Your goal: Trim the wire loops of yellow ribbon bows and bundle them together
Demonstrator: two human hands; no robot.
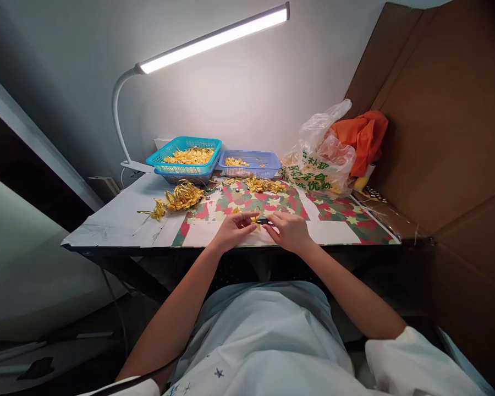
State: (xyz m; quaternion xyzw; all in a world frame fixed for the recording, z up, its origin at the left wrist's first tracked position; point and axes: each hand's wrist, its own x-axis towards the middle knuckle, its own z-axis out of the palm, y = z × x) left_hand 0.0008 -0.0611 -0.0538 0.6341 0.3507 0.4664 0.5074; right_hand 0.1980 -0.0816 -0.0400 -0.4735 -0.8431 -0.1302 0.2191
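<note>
Pale garment (272, 330) below, left hand (232, 231) pinches gold flower (254, 219), right hand (291, 231) grips dark tool (264, 221); one bunch (184, 196) gathered, others loose in basket (185, 169).

Left hand (233, 231): palm turned inward, thumb and forefinger pointing toward the right hand, tips close together; other fingers curled, partly hidden.
Right hand (291, 231): back of hand up, fingers bent in a closed grip, thumb underneath, pointing at the left.
Gap: hands close, near body midline, roughly level.
Left forearm (181, 297): bare, slants up and inward from lower left.
Right forearm (350, 283): bare, slants up and inward from lower right.
Wrists: both fairly straight.
Elbows: set wide, lower than hands.
Lap (268, 319): front and center, between forearms.
</note>
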